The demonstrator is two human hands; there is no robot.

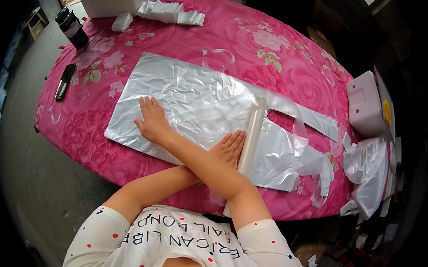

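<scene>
My bare forearms cross above the near side of a desk [92, 137] covered in bright pink cloth printed with roses, the right forearm passing over the left. Under my palms lies a large, flat, silvery-white plastic carrier bag [166, 76], spread across the middle of the desk, its crinkled film catching the light and its handle end pointing to my right.

My right hand [152, 123] rests palm down on the left part of the bag, thumb and fingers spread, the grip wide and grasping nothing. My left hand [227, 148] lies flat near the middle, fingers side by side and straight, that grip also unclosed, just beside a long, pale, smooth cylindrical tube [252, 137]. Whether the fingertips touch the tube, I cannot tell. The tube lies across the bag, its near end reaching the desk's front edge, partly behind my right arm. Beyond it, the pink cloth shows through a gap by the bag's handles, where loose translucent film folds over.

At far left stand a dark bottle with a pale label [73, 29] and, nearer me, a slim black object [65, 81]. Folded white plastic packets [162, 12] sit beside a white box [114, 0]. At right, a crumpled clear-white plastic bag [365, 166] lies near a pale pinkish box [365, 104].
</scene>
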